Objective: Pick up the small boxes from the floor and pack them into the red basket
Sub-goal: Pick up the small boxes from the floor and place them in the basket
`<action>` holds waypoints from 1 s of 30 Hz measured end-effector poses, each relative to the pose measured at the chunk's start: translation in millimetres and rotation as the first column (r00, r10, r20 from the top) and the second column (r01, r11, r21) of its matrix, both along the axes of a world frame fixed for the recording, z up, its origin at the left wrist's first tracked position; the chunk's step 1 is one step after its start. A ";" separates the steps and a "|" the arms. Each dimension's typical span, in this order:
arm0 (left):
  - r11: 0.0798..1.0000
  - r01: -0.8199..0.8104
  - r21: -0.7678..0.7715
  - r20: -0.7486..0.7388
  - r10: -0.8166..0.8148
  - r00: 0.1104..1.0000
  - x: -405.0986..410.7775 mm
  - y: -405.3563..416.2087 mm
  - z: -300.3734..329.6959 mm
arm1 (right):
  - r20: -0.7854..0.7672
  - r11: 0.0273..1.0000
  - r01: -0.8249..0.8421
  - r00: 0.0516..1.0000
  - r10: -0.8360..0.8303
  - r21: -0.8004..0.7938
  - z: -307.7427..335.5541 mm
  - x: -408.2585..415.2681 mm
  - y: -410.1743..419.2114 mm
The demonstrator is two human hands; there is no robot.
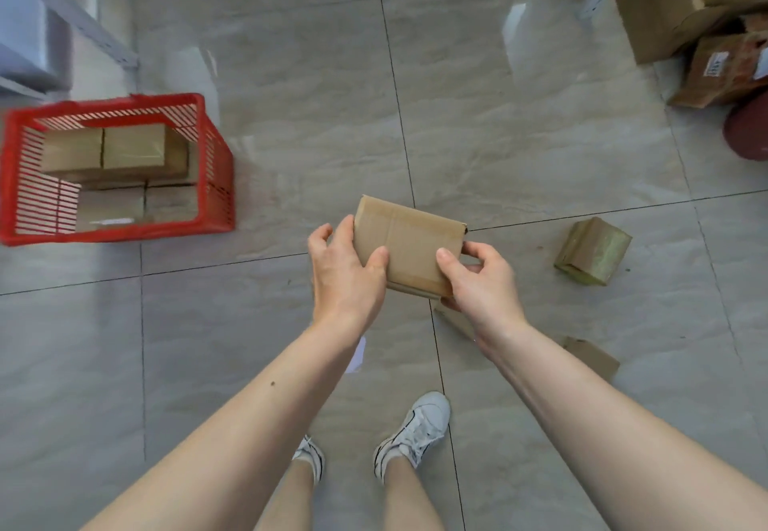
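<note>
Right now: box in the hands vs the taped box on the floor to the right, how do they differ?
The held box is off the floor, gripped by the left hand and the right hand; the taped box lies on the tiles, untouched. The held box looks flatter and plain brown; the taped box is blockier and glossy with tape. Both are cardboard, outside the red basket.

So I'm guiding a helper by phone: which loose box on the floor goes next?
Find the held box. On the tile to its right a small box lies tilted, alone. Shiny tape wraps it all over.
</note>
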State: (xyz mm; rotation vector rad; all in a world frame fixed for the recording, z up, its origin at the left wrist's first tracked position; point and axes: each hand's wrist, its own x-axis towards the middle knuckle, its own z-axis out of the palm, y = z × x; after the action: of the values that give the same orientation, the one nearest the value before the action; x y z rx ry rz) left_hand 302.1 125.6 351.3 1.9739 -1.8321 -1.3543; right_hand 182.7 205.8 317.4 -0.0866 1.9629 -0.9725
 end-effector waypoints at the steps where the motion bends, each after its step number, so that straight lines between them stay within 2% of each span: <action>1: 1.000 -0.019 0.003 -0.006 0.019 1.000 15.5 -6.9 0.5 | -0.003 1.000 -0.025 1.000 0.025 -0.001 1.7 14.0 -9.5; 17: 0.972 -0.233 0.042 -0.035 0.234 0.972 281.2 -142.0 9.0 | 0.053 0.970 -0.239 0.969 0.242 -0.050 13.5 258.6 -169.6; 24: 0.944 -0.325 0.064 -0.011 0.326 0.945 345.3 -199.1 -4.0 | -0.015 0.942 -0.336 0.942 0.336 -0.008 2.3 316.3 -245.6; 30: 0.915 -0.392 0.101 -0.004 0.394 0.919 376.2 -272.1 -17.8 | -0.057 0.907 -0.420 0.907 0.418 -0.033 -6.3 341.9 -332.4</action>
State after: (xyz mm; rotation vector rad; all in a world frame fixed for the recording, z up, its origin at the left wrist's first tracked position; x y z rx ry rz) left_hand 678.3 -146.6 333.6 2.2076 -1.2788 -1.3487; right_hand 524.6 -126.6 311.1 -0.5415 1.8583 -0.7315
